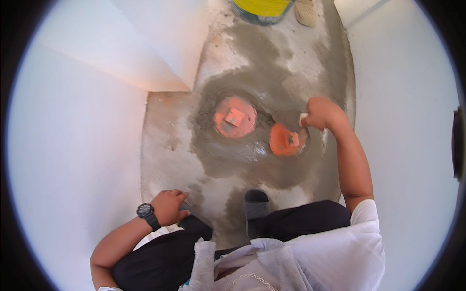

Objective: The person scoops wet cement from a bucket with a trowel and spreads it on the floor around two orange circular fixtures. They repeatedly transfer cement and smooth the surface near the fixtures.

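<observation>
My right hand (326,114) is closed around the pale handle of a tool (303,119). The rest of that tool blends into the grey wet mortar (262,172), so its shape is unclear. Just below and left of the hand lies an orange round pipe cap (279,139) with a raised square block, partly smeared with mortar. Farther left, a second, salmon-coloured round cap (222,121) with a square block sits in the mortar. My left hand (170,206), with a black watch at its wrist, rests loosely by my left knee with nothing in it.
A bucket with a yellow band (262,7) stands at the far end, a beige slipper or sole-shaped item (305,13) beside it. White walls (82,136) close in on both sides, with a corner jutting in from the left. My dark sandal (256,206) stands on the concrete floor (165,140).
</observation>
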The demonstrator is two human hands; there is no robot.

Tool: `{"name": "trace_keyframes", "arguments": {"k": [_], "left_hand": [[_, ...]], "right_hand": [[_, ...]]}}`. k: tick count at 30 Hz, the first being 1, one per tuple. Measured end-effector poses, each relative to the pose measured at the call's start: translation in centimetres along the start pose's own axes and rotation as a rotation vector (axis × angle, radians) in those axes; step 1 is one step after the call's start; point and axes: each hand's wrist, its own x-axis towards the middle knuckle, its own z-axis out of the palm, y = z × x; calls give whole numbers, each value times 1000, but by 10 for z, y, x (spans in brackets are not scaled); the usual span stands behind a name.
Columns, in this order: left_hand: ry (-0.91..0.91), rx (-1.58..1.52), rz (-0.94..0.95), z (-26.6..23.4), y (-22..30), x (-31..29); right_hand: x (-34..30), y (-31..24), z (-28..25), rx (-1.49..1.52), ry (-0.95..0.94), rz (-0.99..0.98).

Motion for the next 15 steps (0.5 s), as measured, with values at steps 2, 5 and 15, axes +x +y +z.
{"name": "trace_keyframes", "arguments": {"k": [2, 5, 15], "left_hand": [[27, 16, -20, -6, -1, -1], [-14, 18, -38, -5, -1, -4], [-93, -91, -116, 32, -8, -33]], "right_hand": [[4, -8, -5, 14, -52, -112], [8, -24, 0, 436, -27, -180], [53, -146, 68, -2, 210, -524]]}}
